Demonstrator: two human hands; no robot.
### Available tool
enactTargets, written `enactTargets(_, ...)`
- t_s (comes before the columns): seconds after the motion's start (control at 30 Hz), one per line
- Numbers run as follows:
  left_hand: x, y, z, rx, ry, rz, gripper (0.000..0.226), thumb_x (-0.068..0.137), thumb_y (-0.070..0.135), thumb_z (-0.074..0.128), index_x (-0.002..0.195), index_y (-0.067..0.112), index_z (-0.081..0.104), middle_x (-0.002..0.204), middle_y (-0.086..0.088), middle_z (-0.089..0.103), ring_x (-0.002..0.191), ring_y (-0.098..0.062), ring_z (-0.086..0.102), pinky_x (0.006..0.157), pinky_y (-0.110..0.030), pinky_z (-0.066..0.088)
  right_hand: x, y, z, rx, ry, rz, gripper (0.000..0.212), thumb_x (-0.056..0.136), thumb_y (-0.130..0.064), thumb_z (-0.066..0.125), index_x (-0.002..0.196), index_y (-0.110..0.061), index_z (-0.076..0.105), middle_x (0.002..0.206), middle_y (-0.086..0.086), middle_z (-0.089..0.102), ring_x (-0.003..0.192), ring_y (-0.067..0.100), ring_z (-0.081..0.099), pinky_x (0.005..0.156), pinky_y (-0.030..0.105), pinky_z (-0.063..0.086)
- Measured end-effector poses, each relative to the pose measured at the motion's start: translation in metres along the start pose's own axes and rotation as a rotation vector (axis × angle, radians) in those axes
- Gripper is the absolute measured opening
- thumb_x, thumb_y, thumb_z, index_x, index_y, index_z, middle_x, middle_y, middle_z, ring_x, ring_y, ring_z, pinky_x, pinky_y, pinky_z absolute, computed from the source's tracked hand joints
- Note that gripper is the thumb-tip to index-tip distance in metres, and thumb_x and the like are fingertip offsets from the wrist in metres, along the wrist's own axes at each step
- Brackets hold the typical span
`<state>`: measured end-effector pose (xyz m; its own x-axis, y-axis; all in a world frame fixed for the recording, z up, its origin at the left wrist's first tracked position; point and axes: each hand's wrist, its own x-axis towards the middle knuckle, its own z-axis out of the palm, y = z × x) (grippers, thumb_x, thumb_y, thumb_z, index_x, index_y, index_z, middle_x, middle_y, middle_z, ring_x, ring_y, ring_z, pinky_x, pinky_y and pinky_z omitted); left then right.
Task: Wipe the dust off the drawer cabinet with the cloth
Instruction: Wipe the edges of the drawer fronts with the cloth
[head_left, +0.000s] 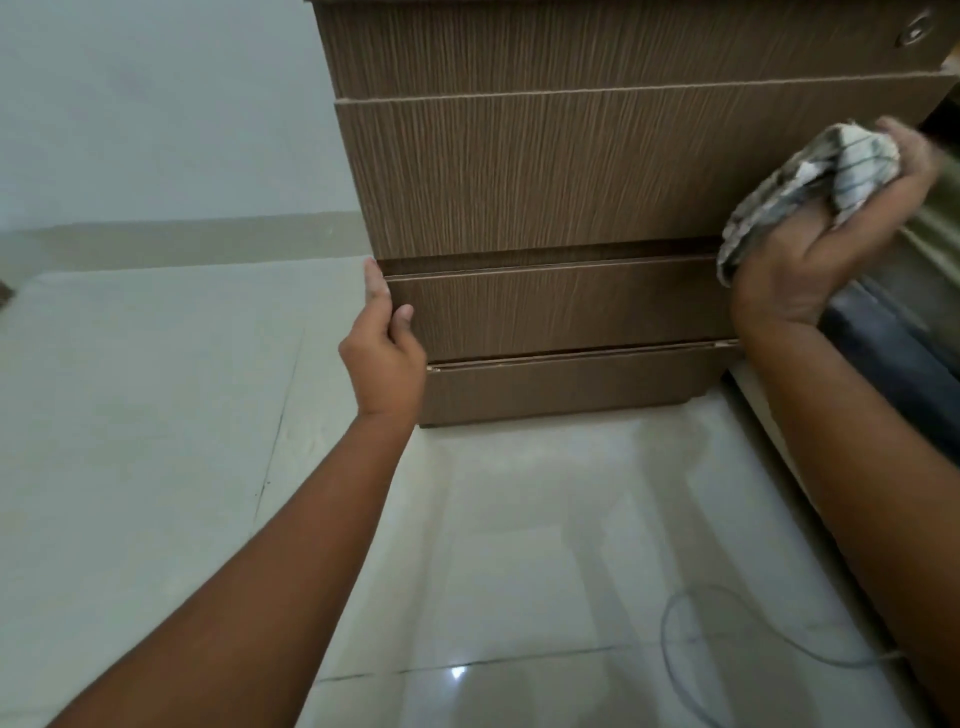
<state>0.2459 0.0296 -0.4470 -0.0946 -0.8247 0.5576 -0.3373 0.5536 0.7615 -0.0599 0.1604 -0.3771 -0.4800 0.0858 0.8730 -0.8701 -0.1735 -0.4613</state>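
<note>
Far left was just pale wall and glossy floor tiles (156, 415). Then the left hand (384, 343) sat at the left edge of the drawer cabinet (545, 176), fingers loosely curled around the corner of a lower drawer front, thumb on the face, not really clamping anything. The cabinet itself was brown wood-grain laminate with fine vertical streaks, stacked drawer fronts with thin pale edges and dark gaps between them, and a small round metal fitting (915, 29) up at the far right. Over at the cabinet's right edge, the right hand (831, 244) was closed around the cloth (810, 182), a bunched-up grey and white striped rag. A thin cable (727, 613) looped on the near floor.
</note>
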Motion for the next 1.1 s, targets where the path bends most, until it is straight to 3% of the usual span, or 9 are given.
enactTargets(0.1, 0.002, -0.002, 0.003, 0.029, 0.01, 0.006, 0.053, 0.1, -0.001, 0.05, 0.152, 0.002, 0.037, 0.119, -0.036, 0.064, 0.103, -0.042, 0.066, 0.095, -0.043, 0.054, -0.032, -0.028, 0.027, 0.1, -0.1, -0.104, 0.035, 0.09, 0.0, 0.051, 0.126, -0.003, 0.052, 0.116, 0.015, 0.051, 0.105, 0.027, 0.056, 0.096, 0.035, 0.047)
enactTargets(0.27, 0.006, -0.019, -0.005, 0.082, -0.059, 0.165, 0.052, 0.097, -0.007, 0.051, 0.147, -0.006, 0.041, 0.085, -0.024, 0.068, 0.069, -0.003, 0.042, 0.068, -0.003, 0.038, -0.114, -0.064, 0.076, 0.208, -0.323, -0.136, 0.032, 0.091, -0.009, 0.065, 0.122, -0.009, 0.057, 0.122, 0.002, 0.042, 0.106, 0.037, 0.055, 0.087, 0.051, 0.051)
enactTargets(0.43, 0.01, -0.041, -0.016, 0.099, -0.19, 0.192, 0.07, 0.09, -0.015, 0.047, 0.155, 0.007, 0.032, 0.11, -0.004, 0.069, 0.088, -0.011, 0.065, 0.09, 0.004, 0.037, -0.182, -0.087, 0.112, 0.131, -0.528, -0.258, 0.039, 0.093, -0.039, 0.068, 0.124, -0.018, 0.057, 0.121, 0.006, 0.047, 0.112, 0.024, 0.053, 0.094, 0.04, 0.044)
enactTargets(0.5, 0.012, -0.047, -0.018, 0.102, -0.208, 0.217, 0.075, 0.087, -0.017, 0.045, 0.155, 0.01, 0.032, 0.103, 0.003, 0.063, 0.084, -0.012, 0.062, 0.086, 0.004, 0.038, -0.203, -0.089, 0.12, 0.03, -0.603, -0.342, 0.049, 0.089, -0.03, 0.074, 0.132, -0.018, 0.053, 0.132, 0.007, 0.048, 0.122, 0.027, 0.052, 0.105, 0.04, 0.039)
enactTargets(0.63, 0.017, -0.056, -0.02, 0.099, -0.229, 0.301, 0.076, 0.09, -0.014, 0.048, 0.156, 0.017, 0.03, 0.132, 0.009, 0.059, 0.108, 0.007, 0.054, 0.096, 0.003, 0.036, -0.233, -0.081, 0.118, -0.242, -0.742, -0.589, 0.066, 0.089, -0.013, 0.063, 0.151, -0.014, 0.037, 0.156, 0.01, 0.045, 0.146, 0.028, 0.033, 0.125, 0.042, 0.015)
enactTargets(0.8, 0.016, -0.061, -0.019, 0.061, -0.245, 0.261, 0.083, 0.094, -0.01, 0.049, 0.159, 0.034, 0.019, 0.143, 0.02, 0.05, 0.123, 0.021, 0.047, 0.101, -0.001, 0.039, -0.233, -0.064, 0.117, -0.402, -0.785, -0.694, 0.067, 0.1, -0.014, 0.037, 0.161, -0.02, 0.01, 0.167, 0.005, 0.011, 0.158, 0.023, 0.0, 0.128, 0.039, -0.004)
enactTargets(0.93, 0.007, -0.067, -0.009, 0.088, -0.288, 0.267, 0.098, 0.095, -0.005, 0.053, 0.155, 0.047, -0.004, 0.137, 0.002, 0.06, 0.11, -0.009, 0.063, 0.093, 0.002, 0.039, -0.223, -0.045, 0.105, -0.437, -0.762, -0.684, 0.062, 0.104, -0.016, 0.031, 0.161, -0.023, 0.01, 0.166, 0.005, 0.011, 0.157, 0.024, 0.004, 0.128, 0.041, -0.004)
enactTargets(1.03, 0.005, -0.068, -0.001, 0.121, -0.319, 0.307, 0.109, 0.092, -0.011, 0.055, 0.154, 0.049, -0.01, 0.149, -0.028, 0.045, 0.118, -0.052, 0.056, 0.099, -0.017, 0.043, -0.209, -0.026, 0.091, -0.477, -0.706, -0.687, 0.071, 0.099, -0.013, 0.041, 0.162, -0.024, 0.01, 0.164, 0.006, 0.017, 0.157, 0.024, 0.005, 0.128, 0.042, -0.005)
enactTargets(1.1, 0.005, -0.068, 0.003, 0.118, -0.3, 0.311, 0.111, 0.089, -0.016, 0.056, 0.155, 0.046, -0.008, 0.16, -0.022, 0.033, 0.116, -0.059, 0.054, 0.095, -0.004, 0.042, -0.198, -0.013, 0.079, -0.499, -0.689, -0.69, 0.08, 0.094, -0.011, 0.052, 0.161, -0.025, 0.011, 0.162, 0.006, 0.021, 0.158, 0.023, -0.005, 0.128, 0.043, -0.006)
